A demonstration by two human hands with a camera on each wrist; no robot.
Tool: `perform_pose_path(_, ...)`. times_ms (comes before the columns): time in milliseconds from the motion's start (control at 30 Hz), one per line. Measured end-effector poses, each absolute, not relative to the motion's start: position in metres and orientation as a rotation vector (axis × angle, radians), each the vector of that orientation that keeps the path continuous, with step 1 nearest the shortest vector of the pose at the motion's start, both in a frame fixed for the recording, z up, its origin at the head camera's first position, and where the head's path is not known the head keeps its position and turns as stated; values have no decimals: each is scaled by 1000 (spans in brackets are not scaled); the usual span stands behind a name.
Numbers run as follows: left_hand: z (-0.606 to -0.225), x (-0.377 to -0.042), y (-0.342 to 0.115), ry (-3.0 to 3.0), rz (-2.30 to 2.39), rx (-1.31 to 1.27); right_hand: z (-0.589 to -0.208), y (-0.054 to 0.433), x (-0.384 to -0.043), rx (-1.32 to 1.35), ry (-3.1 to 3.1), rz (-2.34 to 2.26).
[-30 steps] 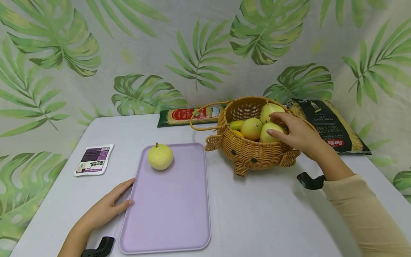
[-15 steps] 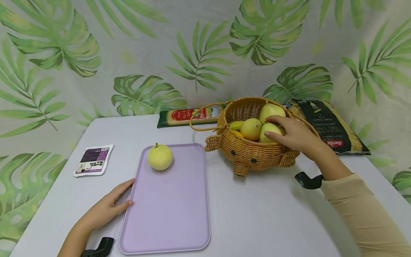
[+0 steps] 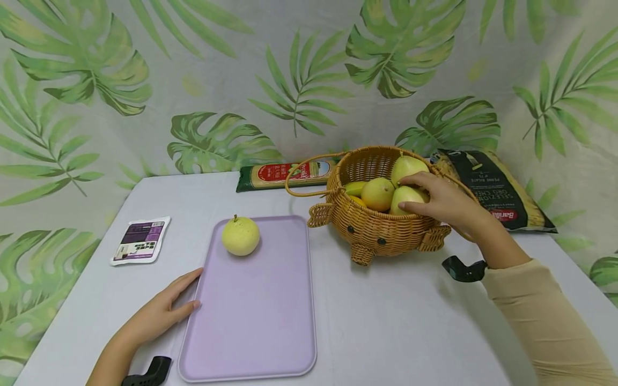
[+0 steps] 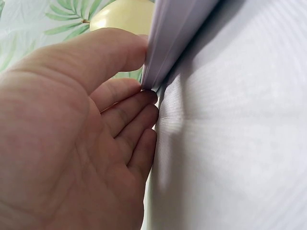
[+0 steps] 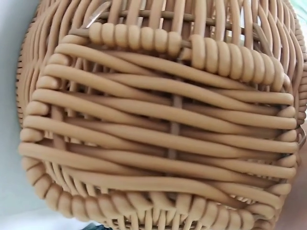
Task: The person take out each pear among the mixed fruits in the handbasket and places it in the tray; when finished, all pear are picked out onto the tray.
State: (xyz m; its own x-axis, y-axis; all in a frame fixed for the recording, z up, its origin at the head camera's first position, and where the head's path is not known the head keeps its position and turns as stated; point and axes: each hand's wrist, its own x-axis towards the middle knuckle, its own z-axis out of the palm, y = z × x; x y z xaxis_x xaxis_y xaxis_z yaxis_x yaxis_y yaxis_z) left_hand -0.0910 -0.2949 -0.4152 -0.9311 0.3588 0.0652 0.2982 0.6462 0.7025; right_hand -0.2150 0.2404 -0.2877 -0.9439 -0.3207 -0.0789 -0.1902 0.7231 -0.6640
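In the head view my right hand [image 3: 446,201] reaches over the right rim of a wicker basket [image 3: 359,225]. Its thumb and fingers curl around a pale green pear [image 3: 407,199] inside. Another pear [image 3: 407,167], a yellow-orange round fruit [image 3: 378,194] and yellow, banana-like fruit [image 3: 355,187] lie around it. A woven flap of the basket [image 5: 163,129] fills most of the right wrist view, hiding the grip. My left hand [image 3: 156,316] rests at the left edge of a lilac tray [image 3: 256,316], thumb and fingertips touching its rim. On the tray sits a round yellow pear [image 3: 241,236].
Behind the basket lies a green and red pasta packet [image 3: 285,172]. A black Barilla pasta bag [image 3: 499,187] stands to its right. At the left lies a small purple and white pouch [image 3: 141,240]. A leaf-patterned cloth [image 3: 299,69] hangs behind the white table [image 3: 386,321].
My right hand has shifted slightly left and closer around the pear in the basket. The left hand, the tray and the pear on it have stayed in place.
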Motion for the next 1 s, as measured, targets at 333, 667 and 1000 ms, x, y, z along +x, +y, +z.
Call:
perform_pose_path(333,-414,-91,-295,2772,1176,568,-283,240,-216,-487,2777,-861)
perform_pose_path(667,-414,-91,-294,2775,1190,585,-283,237,-216,-545,2833,-846)
perform_pose_path(1000,-416,-92,-295,2775,1198,610,-285,238,-215,-466,2764,-1043)
